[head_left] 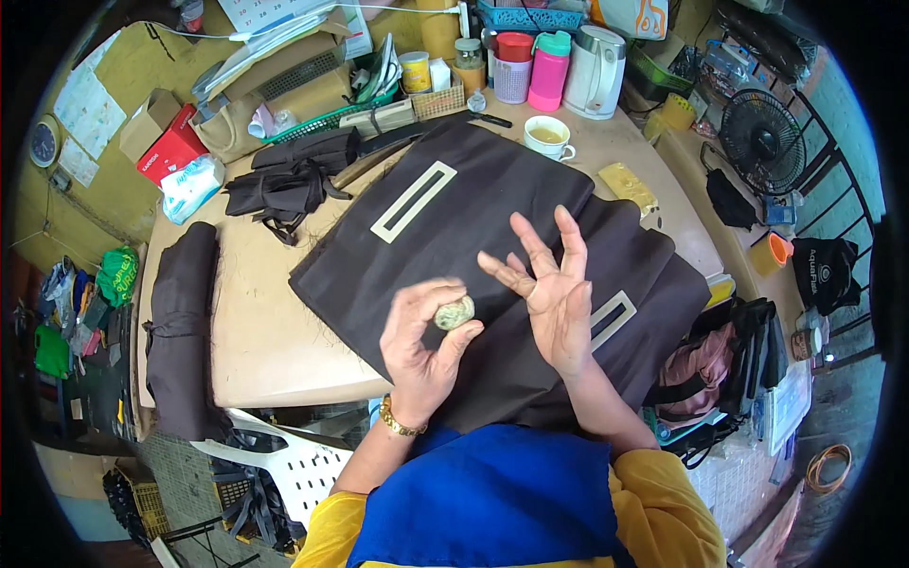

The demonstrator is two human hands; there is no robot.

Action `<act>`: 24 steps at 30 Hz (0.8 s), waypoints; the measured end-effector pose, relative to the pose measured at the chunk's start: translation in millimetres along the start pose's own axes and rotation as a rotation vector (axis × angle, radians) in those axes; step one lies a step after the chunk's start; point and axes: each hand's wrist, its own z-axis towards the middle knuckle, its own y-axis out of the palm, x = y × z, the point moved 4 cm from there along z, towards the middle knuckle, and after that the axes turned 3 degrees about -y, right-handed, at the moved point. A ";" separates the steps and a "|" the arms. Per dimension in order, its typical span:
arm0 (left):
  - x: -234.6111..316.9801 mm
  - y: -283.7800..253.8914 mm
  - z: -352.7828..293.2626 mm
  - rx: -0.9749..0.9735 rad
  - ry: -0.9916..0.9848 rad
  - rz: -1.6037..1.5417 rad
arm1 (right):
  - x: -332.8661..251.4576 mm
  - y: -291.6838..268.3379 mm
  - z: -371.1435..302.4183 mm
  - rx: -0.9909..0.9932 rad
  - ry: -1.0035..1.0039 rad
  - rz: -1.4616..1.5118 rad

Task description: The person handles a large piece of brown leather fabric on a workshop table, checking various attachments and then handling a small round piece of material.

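Observation:
My left hand [421,341], a gold-coloured watch or bracelet at its wrist, is closed around a small round pale-green lump [454,312]; its exact kind I cannot make out. To its right, my right hand [557,303] is raised with the palm showing and the fingers spread, holding nothing. Both are above dark brown fabric [426,275] that covers much of the table and hangs toward my lap. On the fabric lies one cream rectangular frame shape [414,203]. A second cream frame shape [614,317] is partly hidden behind my right hand.
A rolled dark fabric bundle [182,331] lies on the table's left. Folded dark pieces [289,185] sit farther back. A cup of drink [549,138], a yellow block [629,189], a pink bottle [549,74] and a white kettle [595,74] stand toward the back right.

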 end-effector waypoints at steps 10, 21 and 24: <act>-34.6 -29.4 22.2 0.123 -0.091 0.348 | -37.4 30.0 -10.3 -0.092 0.099 0.131; -41.7 -26.9 26.1 0.105 -0.040 0.356 | -13.9 25.5 -13.1 -0.098 0.168 0.211; -52.0 -24.6 19.4 0.033 -0.267 -0.018 | -13.5 17.6 -7.6 -0.077 0.068 0.190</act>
